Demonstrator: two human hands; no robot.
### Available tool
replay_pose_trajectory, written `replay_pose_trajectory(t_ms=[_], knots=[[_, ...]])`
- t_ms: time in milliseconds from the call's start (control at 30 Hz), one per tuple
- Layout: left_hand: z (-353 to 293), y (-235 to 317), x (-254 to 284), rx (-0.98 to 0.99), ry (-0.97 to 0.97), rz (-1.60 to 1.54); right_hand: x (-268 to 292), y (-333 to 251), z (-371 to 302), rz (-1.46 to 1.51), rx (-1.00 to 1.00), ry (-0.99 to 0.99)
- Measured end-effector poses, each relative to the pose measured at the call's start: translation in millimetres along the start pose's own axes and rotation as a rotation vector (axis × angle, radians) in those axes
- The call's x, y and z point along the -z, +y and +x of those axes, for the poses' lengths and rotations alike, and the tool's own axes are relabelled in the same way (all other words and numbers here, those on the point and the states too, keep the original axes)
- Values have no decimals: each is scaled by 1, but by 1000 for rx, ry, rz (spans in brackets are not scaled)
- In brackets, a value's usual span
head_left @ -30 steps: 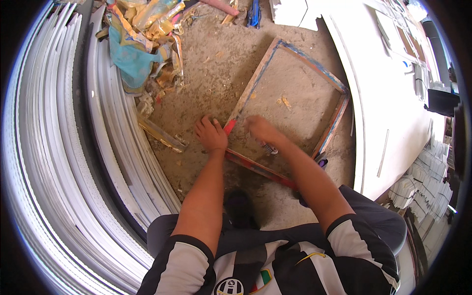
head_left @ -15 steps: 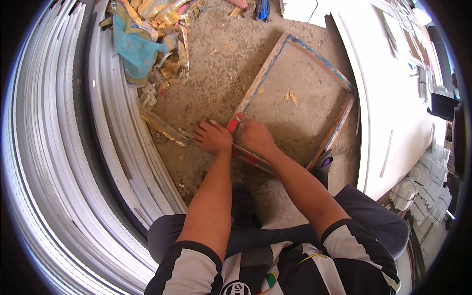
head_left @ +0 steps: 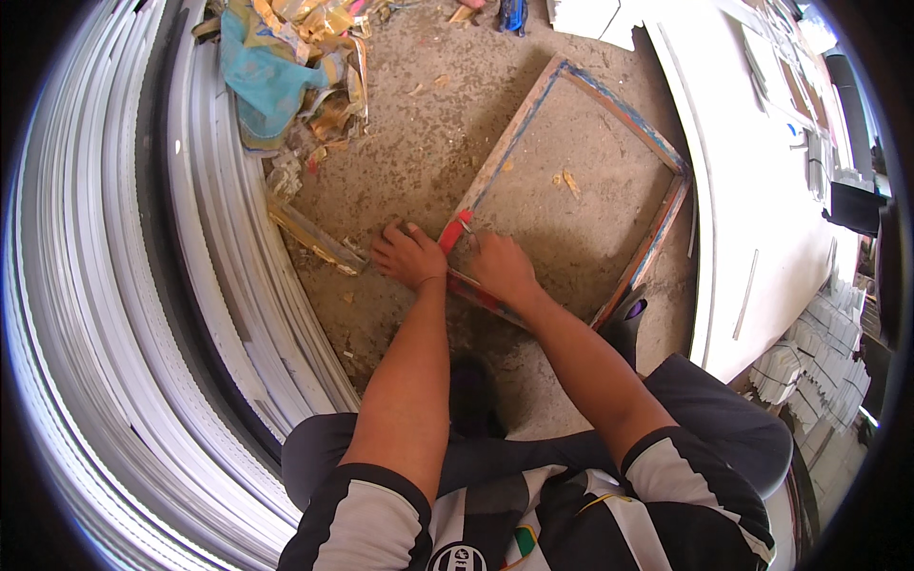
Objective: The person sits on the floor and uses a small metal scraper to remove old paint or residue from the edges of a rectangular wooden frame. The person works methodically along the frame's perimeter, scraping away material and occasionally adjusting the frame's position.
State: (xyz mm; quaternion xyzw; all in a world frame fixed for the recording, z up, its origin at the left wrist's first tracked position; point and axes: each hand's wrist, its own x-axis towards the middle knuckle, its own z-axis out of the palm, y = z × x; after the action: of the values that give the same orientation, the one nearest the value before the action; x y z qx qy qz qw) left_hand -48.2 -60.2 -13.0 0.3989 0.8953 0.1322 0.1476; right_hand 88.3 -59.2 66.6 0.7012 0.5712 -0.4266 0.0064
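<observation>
Wooden frame [head_left: 513, 133] lies on the floor [head_left: 409, 124]; we note our left hand [head_left: 409, 256] half-spread beside its red strip [head_left: 454, 233], right hand [head_left: 502, 267] curled, its hold unclear.

Frame [head_left: 514, 135] on floor [head_left: 419, 143], sheets [head_left: 95, 238] at left

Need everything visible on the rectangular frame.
The frame is four-sided, seemingly wooden, its worn brown bars partly smeared blue, with red at the left corner. It lies on the floor, set askew. The left hand is at that red corner; the right hand and forearm hide part of its near bar. Contact with the dark shoe alongside is unclear.
</observation>
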Motion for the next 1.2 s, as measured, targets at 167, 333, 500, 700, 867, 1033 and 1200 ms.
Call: replay_pose_trajectory(t_ms=[167, 333, 500, 700, 867, 1033, 1200], knots=[[-2, 10, 8, -12, -15, 26, 5, -14, 1, -46, -19, -12], [1, -1, -1, -55, 35, 29, 12, -35, -4, -77, -103, -43], [1, -2, -7, -81, 33, 49, 21, -51, -5, -111, -159, -84], [-2, -7, -15, -89, 88, 47, 15, -60, 0, 36, -228, -129], [-2, -7, -13, -115, 54, 6, -24, -18, 10, 286, -180, 43], [0, -8, -15, -151, 120, 4, -44, 9, 21, 350, -46, 99], [0, -5, -11, -74, 68, -24, -5, -12, 6, 118, -23, -54]])
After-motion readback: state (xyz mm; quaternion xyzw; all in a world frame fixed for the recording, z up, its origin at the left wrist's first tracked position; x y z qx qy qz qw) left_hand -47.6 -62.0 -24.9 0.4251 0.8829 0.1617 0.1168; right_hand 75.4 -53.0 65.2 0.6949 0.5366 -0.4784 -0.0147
